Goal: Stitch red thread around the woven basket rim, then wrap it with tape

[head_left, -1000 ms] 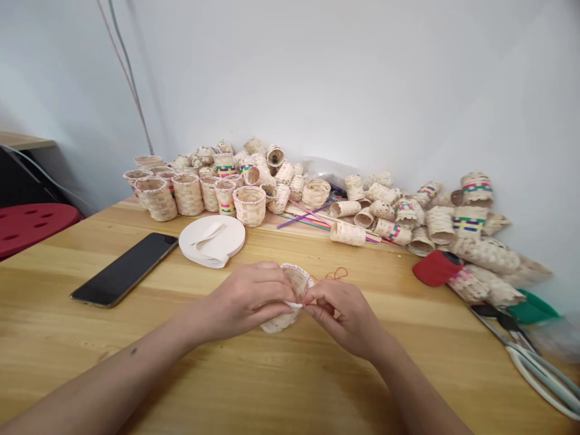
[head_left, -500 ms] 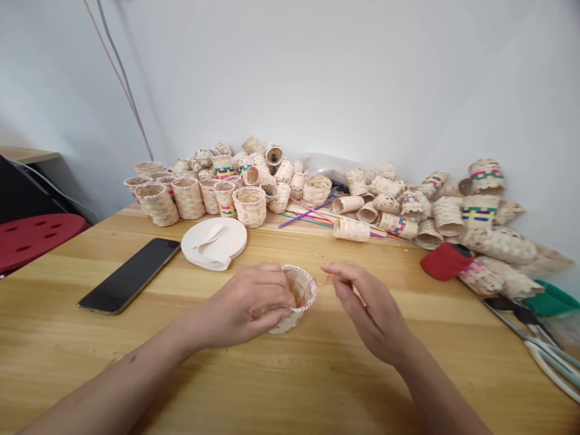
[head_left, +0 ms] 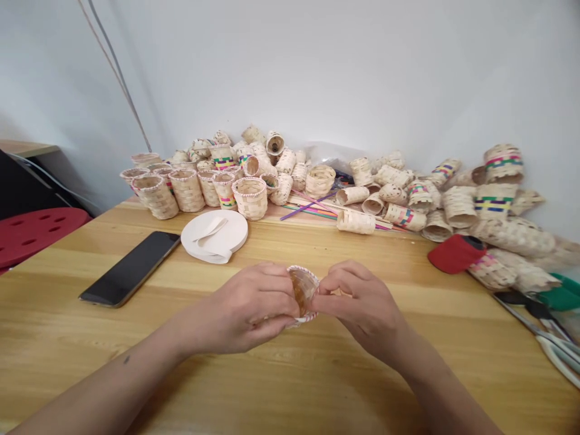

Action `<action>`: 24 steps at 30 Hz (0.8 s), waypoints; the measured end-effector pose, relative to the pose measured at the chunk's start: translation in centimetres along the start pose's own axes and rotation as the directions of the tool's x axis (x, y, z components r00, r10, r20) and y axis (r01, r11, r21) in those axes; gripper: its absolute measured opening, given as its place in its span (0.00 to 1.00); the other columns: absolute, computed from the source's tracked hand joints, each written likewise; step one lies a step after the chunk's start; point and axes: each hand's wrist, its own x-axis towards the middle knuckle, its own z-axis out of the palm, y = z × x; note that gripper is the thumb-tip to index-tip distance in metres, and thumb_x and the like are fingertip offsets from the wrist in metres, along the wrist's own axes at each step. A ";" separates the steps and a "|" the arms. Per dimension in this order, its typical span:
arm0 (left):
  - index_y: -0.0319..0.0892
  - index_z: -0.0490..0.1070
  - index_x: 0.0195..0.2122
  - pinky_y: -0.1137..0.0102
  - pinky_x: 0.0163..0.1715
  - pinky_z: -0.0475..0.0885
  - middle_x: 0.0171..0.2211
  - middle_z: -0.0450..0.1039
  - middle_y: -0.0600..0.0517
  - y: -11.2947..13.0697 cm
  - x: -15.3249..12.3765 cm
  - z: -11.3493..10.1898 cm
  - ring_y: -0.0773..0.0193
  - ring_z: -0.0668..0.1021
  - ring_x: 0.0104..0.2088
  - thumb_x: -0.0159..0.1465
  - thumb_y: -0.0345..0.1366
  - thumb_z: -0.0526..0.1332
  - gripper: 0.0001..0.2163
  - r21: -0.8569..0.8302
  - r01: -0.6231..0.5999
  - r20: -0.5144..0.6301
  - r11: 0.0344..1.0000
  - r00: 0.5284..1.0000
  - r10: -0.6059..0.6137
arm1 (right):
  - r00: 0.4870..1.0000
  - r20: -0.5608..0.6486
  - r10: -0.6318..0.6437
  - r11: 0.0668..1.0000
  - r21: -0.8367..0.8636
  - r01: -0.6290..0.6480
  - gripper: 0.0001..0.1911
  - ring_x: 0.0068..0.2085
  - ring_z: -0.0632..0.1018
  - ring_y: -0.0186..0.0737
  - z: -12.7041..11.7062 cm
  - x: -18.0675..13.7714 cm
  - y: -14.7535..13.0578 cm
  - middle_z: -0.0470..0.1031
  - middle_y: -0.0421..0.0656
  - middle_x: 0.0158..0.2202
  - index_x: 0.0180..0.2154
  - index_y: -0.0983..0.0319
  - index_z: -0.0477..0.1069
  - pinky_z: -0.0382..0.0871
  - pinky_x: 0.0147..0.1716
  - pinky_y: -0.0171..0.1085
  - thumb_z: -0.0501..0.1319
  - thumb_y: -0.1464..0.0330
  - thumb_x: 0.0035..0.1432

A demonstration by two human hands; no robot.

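A small woven basket (head_left: 304,284) with a red-and-white stitched rim is tilted toward me above the near part of the table. My left hand (head_left: 256,305) is closed around its left side, fingers over the rim and thumb low in front. At the right side of the rim, my right hand (head_left: 357,302) is closed in a pinch, fingertips touching the edge. The red thread that ran from those fingers half a second ago is hidden by them now. Much of the basket's outer wall is covered by my left hand.
On the wooden table (head_left: 290,386) lie a phone (head_left: 131,266) and a white ribbon roll (head_left: 199,232). Finished baskets (head_left: 188,190) stand behind, beside heaped woven tubes (head_left: 356,220) and coloured strips. A red cap-like piece (head_left: 453,254) and scissors (head_left: 555,350) lie at right.
My right hand has moved left to the basket's rim, its fingers now bent into a pinch. The stretch of red thread is out of sight. My left hand keeps its grip.
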 end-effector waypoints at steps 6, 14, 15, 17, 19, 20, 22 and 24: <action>0.39 0.71 0.38 0.66 0.41 0.66 0.34 0.75 0.48 0.1 0.1 0.2 0.62 0.73 0.38 0.64 0.27 0.55 0.07 0.008 -0.017 -0.002 1.000 1.000 0.017 | 1.000 0.008 0.010 1.000 -0.001 -0.010 0.16 0.33 0.66 0.36 0.2 0.1 -0.2 0.73 0.40 0.31 0.33 0.59 0.74 0.58 0.33 0.36 0.50 0.76 0.65; 0.40 0.71 0.35 0.69 0.38 0.66 0.32 0.74 0.49 -0.1 0.2 -0.1 0.63 0.73 0.36 0.64 0.28 0.55 0.06 0.004 0.012 -0.041 1.000 0.999 -0.012 | 0.997 -0.068 0.032 0.999 0.025 -0.030 0.12 0.33 0.69 0.35 -0.3 0.0 -0.3 0.72 0.40 0.30 0.36 0.59 0.73 0.62 0.33 0.36 0.54 0.78 0.62; 0.40 0.71 0.35 0.69 0.37 0.66 0.31 0.74 0.49 -0.2 0.2 -0.1 0.64 0.73 0.35 0.64 0.28 0.55 0.06 0.010 0.031 -0.056 0.999 0.998 -0.030 | 0.995 -0.092 0.045 0.999 0.034 -0.042 0.10 0.32 0.69 0.35 -0.4 0.0 -0.3 0.72 0.40 0.29 0.37 0.59 0.73 0.62 0.32 0.36 0.55 0.77 0.62; 0.40 0.71 0.34 0.69 0.37 0.66 0.30 0.72 0.50 -0.4 0.1 0.0 0.64 0.72 0.34 0.64 0.29 0.55 0.06 0.015 0.073 -0.105 0.997 0.992 -0.071 | 0.988 -0.134 0.071 0.996 0.055 -0.064 0.09 0.32 0.71 0.36 -0.4 0.0 -0.4 0.72 0.40 0.29 0.37 0.59 0.72 0.63 0.31 0.35 0.56 0.76 0.62; 0.40 0.71 0.35 0.68 0.39 0.66 0.31 0.73 0.50 -0.6 0.1 0.2 0.65 0.73 0.34 0.64 0.28 0.56 0.05 0.015 0.097 -0.153 0.995 0.984 -0.093 | 0.982 -0.166 0.092 0.993 0.082 -0.079 0.08 0.31 0.72 0.35 -0.4 -0.1 -0.4 0.72 0.41 0.29 0.38 0.59 0.72 0.65 0.30 0.34 0.56 0.76 0.62; 0.40 0.70 0.34 0.68 0.40 0.66 0.31 0.73 0.50 -0.8 0.1 0.4 0.65 0.73 0.34 0.64 0.28 0.56 0.05 0.028 0.093 -0.179 0.995 0.980 -0.087 | 0.979 -0.175 0.104 0.991 0.096 -0.088 0.08 0.31 0.72 0.35 -0.3 -0.2 -0.3 0.72 0.41 0.29 0.37 0.59 0.72 0.65 0.29 0.34 0.56 0.75 0.62; 0.39 0.70 0.33 0.69 0.38 0.66 0.31 0.73 0.50 -1.2 0.1 0.7 0.65 0.73 0.34 0.63 0.27 0.56 0.05 0.103 0.073 -0.236 0.992 0.971 -0.047 | 0.970 -0.201 0.136 0.984 0.138 -0.109 0.07 0.31 0.73 0.35 0.0 -0.5 -0.1 0.72 0.41 0.29 0.36 0.59 0.71 0.66 0.29 0.34 0.55 0.74 0.62; 0.39 0.70 0.32 0.69 0.35 0.65 0.29 0.73 0.50 -1.9 0.0 0.9 0.65 0.73 0.32 0.63 0.27 0.56 0.05 0.229 0.064 -0.286 0.971 0.958 0.004 | 0.946 -0.244 0.213 0.967 0.190 -0.168 0.05 0.30 0.74 0.36 0.2 -0.7 0.3 0.72 0.40 0.28 0.35 0.59 0.69 0.68 0.30 0.35 0.56 0.72 0.62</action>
